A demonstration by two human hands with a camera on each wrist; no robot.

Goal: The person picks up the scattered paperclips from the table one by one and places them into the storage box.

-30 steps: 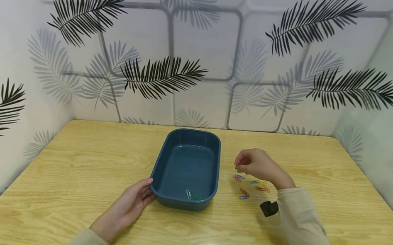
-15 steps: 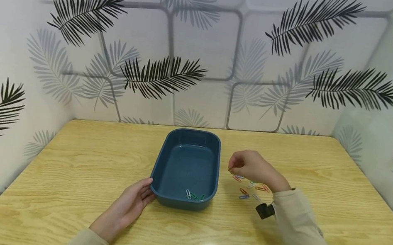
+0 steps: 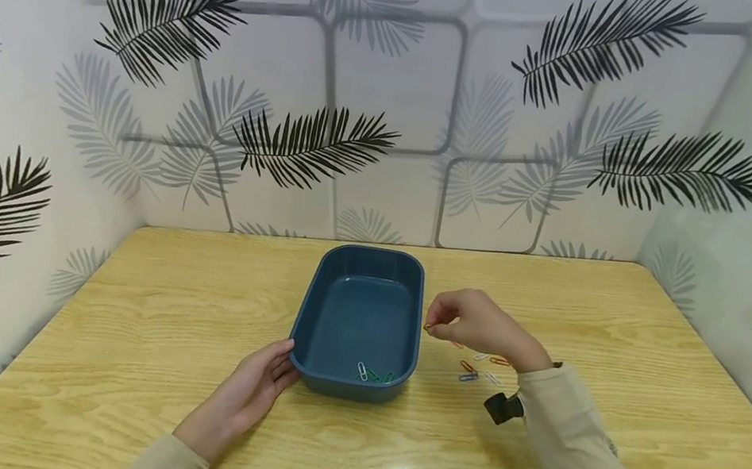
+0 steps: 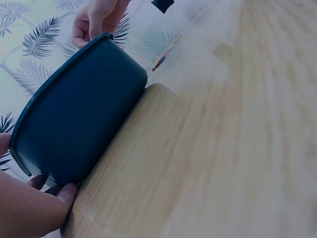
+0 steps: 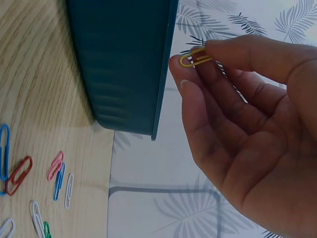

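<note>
A dark blue rectangular tray sits on the table, with a white paper clip and green paper clips at its near end. My left hand grips the near left corner, thumb at the rim and fingers below on the outer wall. Just outside the tray's right rim, my right hand pinches a yellow paper clip between thumb and fingertips, seen best in the right wrist view. Several loose clips lie under and near that hand, including a red paper clip; the hand partly hides them in the head view.
The wood-grain table extends to both sides of the tray. A wall with a leaf pattern stands behind it. A black wrist device hangs under the right sleeve, above the tabletop.
My right hand has moved left with the pinched paper clip, from above the loose clips to the tray's right rim. The left hand stays on the tray's corner.
</note>
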